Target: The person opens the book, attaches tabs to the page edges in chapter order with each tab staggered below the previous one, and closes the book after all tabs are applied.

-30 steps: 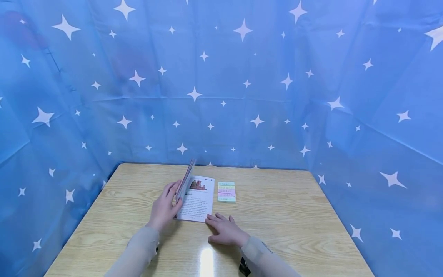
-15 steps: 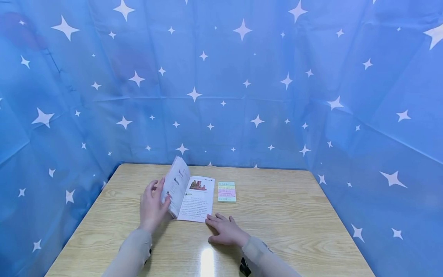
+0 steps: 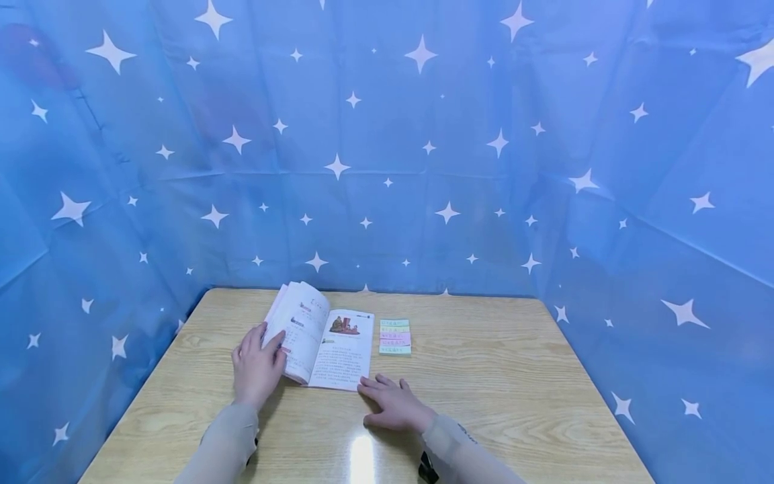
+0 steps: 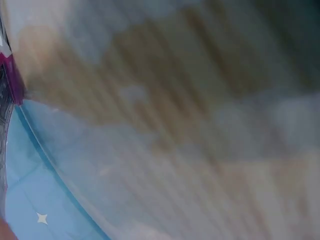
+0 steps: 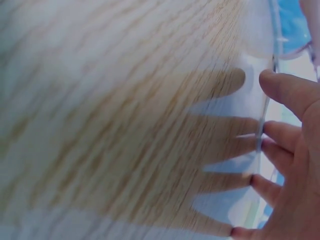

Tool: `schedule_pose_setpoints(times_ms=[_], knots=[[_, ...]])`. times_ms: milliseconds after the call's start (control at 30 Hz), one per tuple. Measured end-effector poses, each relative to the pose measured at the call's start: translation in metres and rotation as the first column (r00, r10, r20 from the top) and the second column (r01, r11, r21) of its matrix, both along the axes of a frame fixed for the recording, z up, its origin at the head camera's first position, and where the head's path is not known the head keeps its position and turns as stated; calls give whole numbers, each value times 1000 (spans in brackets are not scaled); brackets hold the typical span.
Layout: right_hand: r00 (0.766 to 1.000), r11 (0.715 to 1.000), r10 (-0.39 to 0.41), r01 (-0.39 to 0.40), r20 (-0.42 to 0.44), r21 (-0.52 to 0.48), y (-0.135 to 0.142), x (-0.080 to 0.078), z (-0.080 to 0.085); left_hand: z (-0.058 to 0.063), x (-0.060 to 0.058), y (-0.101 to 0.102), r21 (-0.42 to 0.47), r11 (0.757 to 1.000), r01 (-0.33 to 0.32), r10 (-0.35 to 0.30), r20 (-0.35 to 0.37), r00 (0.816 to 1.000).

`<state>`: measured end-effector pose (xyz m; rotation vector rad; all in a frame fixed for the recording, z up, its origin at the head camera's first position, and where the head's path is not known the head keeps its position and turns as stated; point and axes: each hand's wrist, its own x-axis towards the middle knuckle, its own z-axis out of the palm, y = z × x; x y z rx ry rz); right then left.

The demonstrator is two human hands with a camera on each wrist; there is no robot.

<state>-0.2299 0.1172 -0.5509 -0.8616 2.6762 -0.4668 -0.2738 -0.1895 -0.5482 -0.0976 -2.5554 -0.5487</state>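
An open book (image 3: 341,353) lies on the table, its left-hand pages raised and bowed and its right-hand page flat, with a coloured picture at the top. My left hand (image 3: 256,368) holds the raised left side by its outer edge, thumb over the printed page and fingers behind. At the book's lower right corner, my right hand (image 3: 396,403) rests palm down with its fingers spread and fingertips at the page edge. The right wrist view shows that hand (image 5: 290,165) with fingertips touching the glossy tabletop. The left wrist view is mostly blurred table, with a sliver of the book at its left edge.
Just right of the book lies a column of sticky notes (image 3: 395,336) in green, yellow and pink, with handwriting. The wooden table (image 3: 496,376) has a light glare near its front. A blue star-patterned curtain (image 3: 387,148) hangs behind and along both sides.
My left hand has moved left and swung the bundle of pages over from nearly upright to a low leftward slant, bringing the left page into view. The right hand has stayed in place.
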Motion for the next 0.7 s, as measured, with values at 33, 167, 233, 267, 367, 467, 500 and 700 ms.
schedule_pose_setpoints(times_ms=[33, 167, 233, 267, 367, 467, 500, 700], knots=[[1000, 1000, 0, 0, -1, 0, 0, 0, -1, 0, -1, 0, 17, 1000, -8, 7, 35, 999], [1000, 1000, 3, -3, -4, -2, 0, 0, -2, 0, -5, -4, 108, 993, -39, 19, 183, 983], [1000, 1000, 8, -8, -7, -7, -1, 0, -2, 2, -8, -8, 134, 989, -58, 23, 246, 969], [1000, 1000, 12, -12, -12, -8, -1, 0, -2, 2, -10, -10, 144, 988, -63, 22, 273, 962], [999, 1000, 20, -20, -28, -9, -2, 1, -2, 4, -14, -16, 178, 982, -70, 5, 342, 940], [999, 1000, 19, -19, -34, -8, -2, 1, -2, 7, -19, -20, 221, 973, -67, -24, 385, 922], [999, 1000, 17, -17, -32, -7, -1, 1, -2, 8, -20, -21, 236, 970, -66, -33, 394, 919], [1000, 1000, 7, -7, -14, -5, 0, 0, 0, 12, -24, -20, 262, 962, -73, -41, 404, 914]])
